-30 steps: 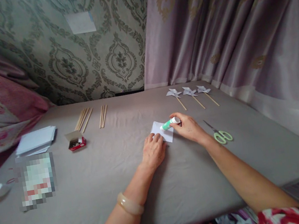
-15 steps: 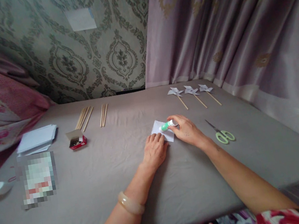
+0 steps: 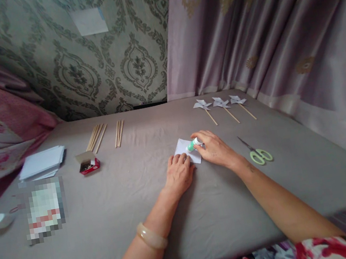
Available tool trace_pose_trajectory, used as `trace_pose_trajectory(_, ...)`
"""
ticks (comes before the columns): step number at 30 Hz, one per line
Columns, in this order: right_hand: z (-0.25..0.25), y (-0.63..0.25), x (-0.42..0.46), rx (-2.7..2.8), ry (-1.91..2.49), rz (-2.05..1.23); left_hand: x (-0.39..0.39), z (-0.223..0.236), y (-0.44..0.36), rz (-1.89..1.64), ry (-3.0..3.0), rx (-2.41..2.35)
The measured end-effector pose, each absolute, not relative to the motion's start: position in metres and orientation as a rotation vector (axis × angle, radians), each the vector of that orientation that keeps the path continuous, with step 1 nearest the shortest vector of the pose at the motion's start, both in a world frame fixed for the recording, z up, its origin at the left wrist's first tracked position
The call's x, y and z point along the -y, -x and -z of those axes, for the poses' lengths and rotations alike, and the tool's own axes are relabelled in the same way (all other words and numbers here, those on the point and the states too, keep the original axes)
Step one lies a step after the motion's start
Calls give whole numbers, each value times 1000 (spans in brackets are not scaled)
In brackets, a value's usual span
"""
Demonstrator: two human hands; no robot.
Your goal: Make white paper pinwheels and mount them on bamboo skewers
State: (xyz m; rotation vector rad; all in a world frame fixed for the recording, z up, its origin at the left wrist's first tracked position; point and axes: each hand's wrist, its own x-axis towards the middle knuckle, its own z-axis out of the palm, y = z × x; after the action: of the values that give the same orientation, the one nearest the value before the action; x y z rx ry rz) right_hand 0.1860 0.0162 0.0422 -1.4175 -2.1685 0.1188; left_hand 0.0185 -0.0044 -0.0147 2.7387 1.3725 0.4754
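Observation:
A small white paper square (image 3: 185, 148) lies on the grey cloth-covered table (image 3: 174, 217). My left hand (image 3: 178, 174) rests on its near corner, fingers flat and pressing it down. My right hand (image 3: 213, 149) is closed round a green and white glue stick (image 3: 193, 144), whose tip touches the paper.
Three finished paper pinwheels on sticks (image 3: 221, 103) lie at the back right. Green-handled scissors (image 3: 256, 152) sit right of my hand. Wooden sticks (image 3: 104, 135), a small red box (image 3: 88, 163) and a stack of white paper (image 3: 42, 163) lie to the left. Curtains hang on the right.
The glue stick's tip has slid slightly across the paper toward my left hand. My left hand has stayed on the paper.

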Motion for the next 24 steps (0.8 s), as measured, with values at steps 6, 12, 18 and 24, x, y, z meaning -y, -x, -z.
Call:
trace_pose_trajectory(6, -39, -181, -19, 2118, 1399, -120, 9, 10, -22, -500, -2693, -1417)
trace_pose_trajectory(12, -35, -185, -27, 2040, 1443, -195, 10, 10, -23, -492, -2696, -1454)
trace_pose_trajectory(18, -36, -187, -32, 1962, 1483, -316, 10, 11, -28, -460, -2708, -1509)
trace_pose_trajectory(24, -31, -185, -30, 1885, 1485, -388, 9, 14, -29, -483, -2693, -1524)
